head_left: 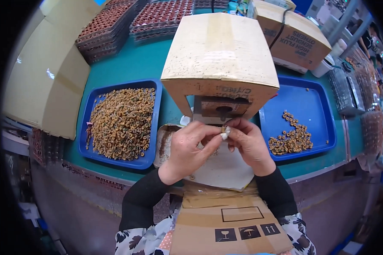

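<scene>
Just in front of a dark spindle (224,111) under a cardboard cover (221,46), my two hands meet. Thumb and fingers of my left hand (182,148) are closed on the left side of a small ribbed, gold-coloured ring coil (223,128). My right hand (252,146) pinches the same piece from the right. A white wrap (225,134) shows at the fingertips there. Below my hands lies a pale sheet (225,168) with dark crumbs at its left side. Fingers partly hide the coil, so its exact shape cannot be made out.
To the left stands a blue tray (157,110) heaped with small ring coils (122,123). Another blue tray (315,110) on the right holds a smaller pile. Stacked plastic trays (161,17) and a cardboard box (293,38) stand behind; a cardboard flap (230,204) covers my lap.
</scene>
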The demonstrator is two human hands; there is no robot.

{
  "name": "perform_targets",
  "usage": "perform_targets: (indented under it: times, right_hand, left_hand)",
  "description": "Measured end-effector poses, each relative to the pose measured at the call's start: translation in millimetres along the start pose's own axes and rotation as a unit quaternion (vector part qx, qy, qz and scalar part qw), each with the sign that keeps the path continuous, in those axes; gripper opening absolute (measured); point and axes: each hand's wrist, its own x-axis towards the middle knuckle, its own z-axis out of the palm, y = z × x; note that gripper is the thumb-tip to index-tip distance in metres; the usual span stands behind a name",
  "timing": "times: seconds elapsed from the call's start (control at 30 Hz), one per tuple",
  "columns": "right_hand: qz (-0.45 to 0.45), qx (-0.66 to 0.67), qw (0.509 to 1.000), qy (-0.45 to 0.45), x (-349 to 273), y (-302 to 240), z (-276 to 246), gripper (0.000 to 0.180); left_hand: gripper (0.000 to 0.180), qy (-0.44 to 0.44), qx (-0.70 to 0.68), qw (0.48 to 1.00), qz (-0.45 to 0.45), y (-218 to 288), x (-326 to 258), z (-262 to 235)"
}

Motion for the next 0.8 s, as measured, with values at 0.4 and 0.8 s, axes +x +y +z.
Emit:
perform_targets:
  times: [0.4, 0.8]
  right_hand:
    - [0.005, 0.032, 0.999, 0.018, 5.5, -3.2, 7.1, 0.02]
    - [-0.022, 0.052, 0.998, 0.022, 5.1, -0.1, 6.9, 0.021]
  left_hand:
    - [0.013, 0.035, -0.007, 0.999, 0.025, 0.0, 0.8, 3.6]
    - [0.007, 0.021, 0.002, 1.0, 0.01, -0.4, 7.7, 1.0]
